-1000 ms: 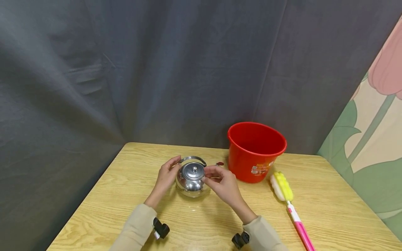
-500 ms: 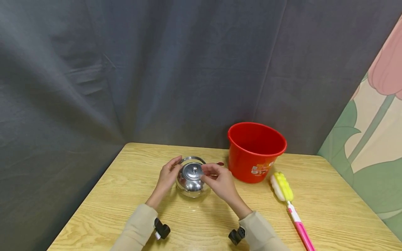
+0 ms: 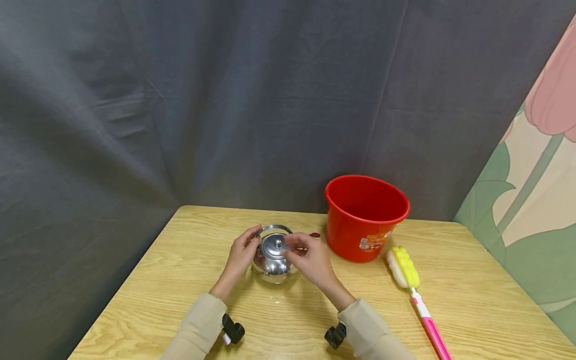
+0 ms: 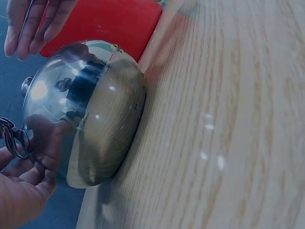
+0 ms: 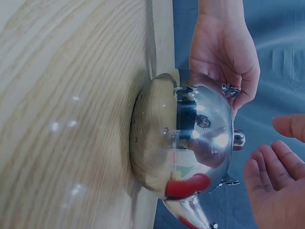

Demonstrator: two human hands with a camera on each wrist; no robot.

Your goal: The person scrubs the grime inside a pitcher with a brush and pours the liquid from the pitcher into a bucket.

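Note:
A shiny steel kettle (image 3: 272, 265) stands upright on the wooden table, its arched handle (image 3: 274, 227) raised and its lid (image 3: 272, 245) seated. My left hand (image 3: 241, 253) holds the kettle at its left side. In the right wrist view, the left thumb and fingers close round the handle's base, with other fingers against the body. My right hand (image 3: 310, 257) hovers at the right of the lid, fingers and thumb spread apart with nothing between them. The right wrist view shows these fingertips apart from the lid knob (image 5: 238, 140). The spout (image 5: 187, 212) points to the right, partly hidden by the right hand in the head view.
Right behind the kettle stands a red bucket (image 3: 355, 235). A sponge brush (image 3: 407, 267) with yellow and white head and pink handle lies to the right on the table (image 3: 148, 300). A dark curtain (image 3: 270, 110) hangs along the back edge.
The right hand has moved left, from the kettle's right side to beside the lid knob. The left hand stays at the handle's base, and the kettle stands in the same place.

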